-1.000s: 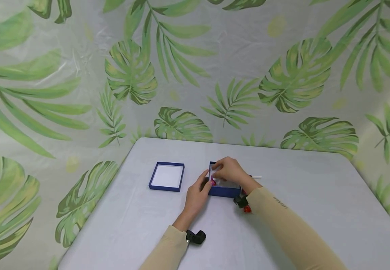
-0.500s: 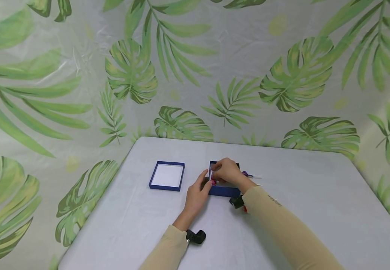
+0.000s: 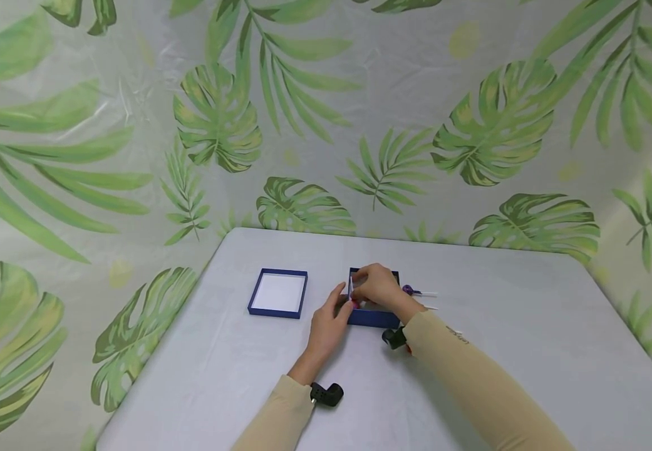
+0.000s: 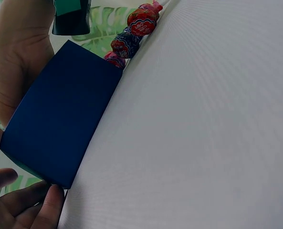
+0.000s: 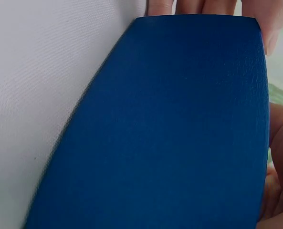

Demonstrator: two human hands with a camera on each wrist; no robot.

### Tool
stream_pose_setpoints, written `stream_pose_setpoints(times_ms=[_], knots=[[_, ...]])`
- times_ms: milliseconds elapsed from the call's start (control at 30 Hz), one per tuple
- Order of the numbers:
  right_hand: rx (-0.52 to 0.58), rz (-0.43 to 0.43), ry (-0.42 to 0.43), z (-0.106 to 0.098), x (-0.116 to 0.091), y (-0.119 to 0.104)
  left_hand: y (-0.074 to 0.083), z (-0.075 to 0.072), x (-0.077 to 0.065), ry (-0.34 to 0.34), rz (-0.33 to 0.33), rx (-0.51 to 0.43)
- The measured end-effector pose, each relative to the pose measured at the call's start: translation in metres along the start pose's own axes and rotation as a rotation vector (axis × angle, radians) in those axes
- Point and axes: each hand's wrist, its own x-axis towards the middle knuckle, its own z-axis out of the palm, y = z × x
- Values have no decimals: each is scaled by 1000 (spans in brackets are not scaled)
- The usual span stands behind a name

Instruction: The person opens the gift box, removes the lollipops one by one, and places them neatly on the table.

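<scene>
A dark blue box stands on the white table, its top uncovered. My left hand holds the box at its left end, fingers against the outer wall and thumb at the near corner. My right hand reaches over the rim, fingertips inside, pinching a lollipop with a pink-red wrapper and a pale stick. Much of the box's inside is hidden behind that hand. In the right wrist view, the box's side fills most of the picture, with left-hand fingers at its far end.
A shallow blue-rimmed lid with a white inside lies left of the box. Right of the box lie several lollipops, among them a purple one; a red one and a dark blue one show in the left wrist view.
My right hand shifts slightly within the box, and its forearm has drawn a little left, uncovering the purple lollipop on the right. My left hand keeps its place on the box.
</scene>
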Motion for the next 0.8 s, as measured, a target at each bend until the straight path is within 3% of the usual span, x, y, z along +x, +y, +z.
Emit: stream_pose_setpoints(times_ms=[200, 433, 600, 800], knots=[[-39, -61, 8, -5, -2, 3, 1, 0, 0, -3, -8, -5], [-176, -150, -34, -20, -9, 1, 1, 1, 0, -2, 11, 14], [-226, -167, -41, -30, -17, -2, 3, 0, -1, -7, -3, 5], [-209, -167, -20, -34, -23, -1, 3, 1, -1, -7, -19, 0]])
